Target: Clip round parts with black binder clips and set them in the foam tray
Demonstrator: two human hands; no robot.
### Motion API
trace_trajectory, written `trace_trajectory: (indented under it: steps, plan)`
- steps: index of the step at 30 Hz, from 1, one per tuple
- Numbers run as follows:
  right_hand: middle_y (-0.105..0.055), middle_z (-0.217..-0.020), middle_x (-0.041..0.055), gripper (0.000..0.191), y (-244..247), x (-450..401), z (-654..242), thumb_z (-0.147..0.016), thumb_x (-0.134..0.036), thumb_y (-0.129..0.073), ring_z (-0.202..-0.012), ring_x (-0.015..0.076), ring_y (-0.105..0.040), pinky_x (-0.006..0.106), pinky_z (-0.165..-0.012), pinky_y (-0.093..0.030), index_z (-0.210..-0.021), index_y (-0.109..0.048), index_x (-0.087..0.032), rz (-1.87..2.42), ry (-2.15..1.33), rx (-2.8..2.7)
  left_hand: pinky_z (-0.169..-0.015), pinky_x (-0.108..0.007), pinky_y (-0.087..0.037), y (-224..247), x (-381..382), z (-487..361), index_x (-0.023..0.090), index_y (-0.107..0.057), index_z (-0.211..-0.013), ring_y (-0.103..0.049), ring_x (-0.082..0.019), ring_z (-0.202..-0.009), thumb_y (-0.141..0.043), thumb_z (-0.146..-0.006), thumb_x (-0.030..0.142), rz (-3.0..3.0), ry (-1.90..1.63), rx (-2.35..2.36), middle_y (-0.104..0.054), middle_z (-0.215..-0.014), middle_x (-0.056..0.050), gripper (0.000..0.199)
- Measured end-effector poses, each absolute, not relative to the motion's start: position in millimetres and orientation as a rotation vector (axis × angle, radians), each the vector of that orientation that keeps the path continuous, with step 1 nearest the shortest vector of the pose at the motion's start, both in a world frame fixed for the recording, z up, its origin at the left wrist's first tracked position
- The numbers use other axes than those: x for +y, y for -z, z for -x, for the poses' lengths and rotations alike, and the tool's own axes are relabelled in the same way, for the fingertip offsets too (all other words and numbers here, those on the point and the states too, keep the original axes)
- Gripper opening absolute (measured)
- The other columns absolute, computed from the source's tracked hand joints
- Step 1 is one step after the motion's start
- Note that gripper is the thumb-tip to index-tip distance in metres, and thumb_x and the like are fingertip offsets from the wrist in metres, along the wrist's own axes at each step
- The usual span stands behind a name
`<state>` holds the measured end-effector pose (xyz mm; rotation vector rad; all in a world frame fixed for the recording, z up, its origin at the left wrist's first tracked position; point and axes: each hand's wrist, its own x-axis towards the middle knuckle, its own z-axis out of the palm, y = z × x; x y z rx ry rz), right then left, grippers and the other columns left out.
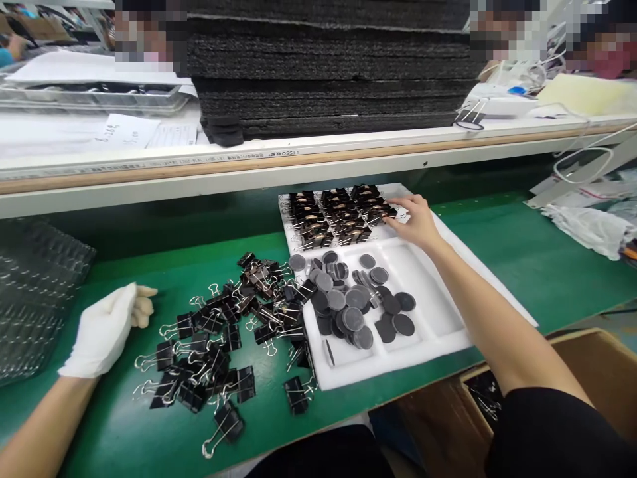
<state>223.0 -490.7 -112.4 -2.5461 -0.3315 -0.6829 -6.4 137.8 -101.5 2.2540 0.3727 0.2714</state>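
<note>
My left hand (112,322), in a white glove with bare fingertips, rests at the left on the green table, its fingers loosely curled and nothing visible in them. Beside it lies a pile of black binder clips (199,362) with silver handles. My bare right hand (411,219) reaches to the back of a white foam tray (432,285), its fingers at the right end of rows of clips (333,216) standing there. Thumb and forefinger are around an end clip. Round dark grey discs (353,318) are heaped in the tray's front compartments.
Clear plastic trays (40,299) are stacked at the left. Above the back of the table runs a white shelf (239,159) bearing a tall stack of black foam sheets (328,79). Plastic bags (587,229) lie at the right. A cardboard box (592,358) stands below the front edge.
</note>
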Motion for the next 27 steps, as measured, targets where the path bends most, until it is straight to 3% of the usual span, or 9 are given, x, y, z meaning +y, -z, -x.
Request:
trace_trajectory:
  steps: [4,6,9,12,17,22,24,27]
  plan:
    - [-0.063,-0.127,0.0205,0.065,129.0,-491.8,-218.5,-0.077,-0.044,-0.071,-0.105,0.0336,-0.066,0.050,-0.092,-0.056,-0.134,-0.062,-0.014,2.490,0.721,-0.209,-0.061,-0.028,-0.048,93.6,127.4,-0.6,0.022,-0.062,-0.098,-0.060,-0.015,-0.067,-0.054,-0.098,0.043,-2.057,-0.275,0.456,-0.066,-0.080,0.002,0.022]
    - [-0.064,-0.127,0.0211,0.066,131.8,-491.2,-216.6,-0.076,-0.047,-0.071,-0.094,0.0305,-0.068,0.047,-0.083,-0.059,-0.133,-0.061,-0.014,2.466,0.736,-0.154,-0.064,-0.027,-0.048,90.6,123.0,-6.1,0.022,-0.061,-0.108,-0.063,-0.015,-0.073,-0.054,-0.098,0.041,-2.095,-0.280,0.421,-0.068,-0.090,0.001,0.023]
    - [-0.070,-0.112,0.0154,0.059,130.7,-489.1,-213.1,-0.076,-0.049,-0.071,-0.086,0.0281,-0.067,0.046,-0.084,-0.058,-0.125,-0.065,-0.017,2.445,0.764,-0.119,-0.068,-0.028,-0.049,88.3,119.0,-15.8,0.021,-0.062,-0.116,-0.064,-0.018,-0.077,-0.051,-0.099,0.045,-2.214,-0.240,0.369,-0.070,-0.091,0.000,0.031]
    - [-0.070,-0.099,0.0119,0.048,128.4,-487.1,-209.5,-0.078,-0.048,-0.068,-0.085,0.0282,-0.066,0.047,-0.088,-0.057,-0.116,-0.069,-0.019,2.452,0.776,-0.149,-0.073,-0.030,-0.050,88.7,117.6,-26.8,0.021,-0.064,-0.118,-0.066,-0.020,-0.079,-0.049,-0.098,0.046,-2.300,-0.226,0.331,-0.071,-0.089,0.001,0.035]
    - [-0.070,-0.100,0.0125,0.039,127.9,-486.2,-207.5,-0.078,-0.047,-0.066,-0.088,0.0279,-0.067,0.046,-0.093,-0.055,-0.104,-0.073,-0.019,2.486,0.740,-0.163,-0.083,-0.032,-0.051,90.5,116.8,-42.8,0.021,-0.067,-0.114,-0.069,-0.022,-0.084,-0.048,-0.097,0.049,-2.375,-0.239,0.316,-0.073,-0.083,0.001,0.038]
    - [-0.066,-0.120,0.0166,0.067,130.1,-489.6,-212.3,-0.070,-0.047,-0.072,-0.114,0.0344,-0.062,0.052,-0.102,-0.049,-0.130,-0.064,-0.018,2.510,0.737,-0.043,-0.076,-0.028,-0.052,93.7,118.6,-48.3,0.022,-0.062,-0.120,-0.069,-0.019,-0.087,-0.052,-0.093,0.039,-2.252,-0.248,0.314,-0.072,-0.097,0.001,0.033]
    - [-0.066,-0.123,0.0177,0.073,131.2,-492.2,-214.5,-0.067,-0.046,-0.074,-0.109,0.0332,-0.064,0.050,-0.097,-0.053,-0.132,-0.061,-0.017,2.502,0.687,0.010,-0.076,-0.027,-0.053,95.8,119.9,-48.8,0.021,-0.058,-0.119,-0.070,-0.019,-0.093,-0.055,-0.085,0.028,-2.124,-0.283,0.333,-0.070,-0.105,-0.001,0.035]
    - [-0.069,-0.116,0.0167,0.067,131.4,-494.1,-214.7,-0.066,-0.047,-0.076,-0.095,0.0297,-0.068,0.043,-0.085,-0.057,-0.125,-0.064,-0.017,2.474,0.582,0.052,-0.078,-0.029,-0.054,100.2,120.4,-49.8,0.018,-0.055,-0.109,-0.071,-0.020,-0.093,-0.053,-0.072,0.017,-1.986,-0.329,0.352,-0.070,-0.101,-0.003,0.038]
